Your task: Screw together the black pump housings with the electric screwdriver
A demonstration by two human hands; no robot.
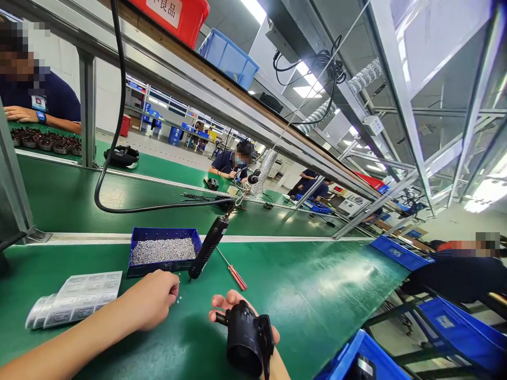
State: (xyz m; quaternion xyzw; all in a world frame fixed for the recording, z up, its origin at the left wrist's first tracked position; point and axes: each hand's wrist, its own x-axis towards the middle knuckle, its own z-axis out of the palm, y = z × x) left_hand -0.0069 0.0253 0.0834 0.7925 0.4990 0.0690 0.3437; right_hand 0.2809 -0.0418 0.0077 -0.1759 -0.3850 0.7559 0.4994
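Note:
My left hand (155,298) is closed, knuckles up, just in front of a blue bin (137,270) filled with small silvery metal parts (164,250). A few small white rings (179,300) lie on the green table beside its fingertips; anything pinched between them is hidden. My right hand (225,303) grips a black plastic cylindrical housing (244,338) with a short side spout, its round opening facing me. A black electric screwdriver (209,247) hangs on a cord between bin and hand. Past it lies a red-handled screwdriver (237,276).
A sheet of silver labels (77,298) curls at the left. Blue crates (368,359) stand at the lower right, below the table edge. A black cable (119,132) loops down to the electric screwdriver. Co-workers sit across the bench and at the right.

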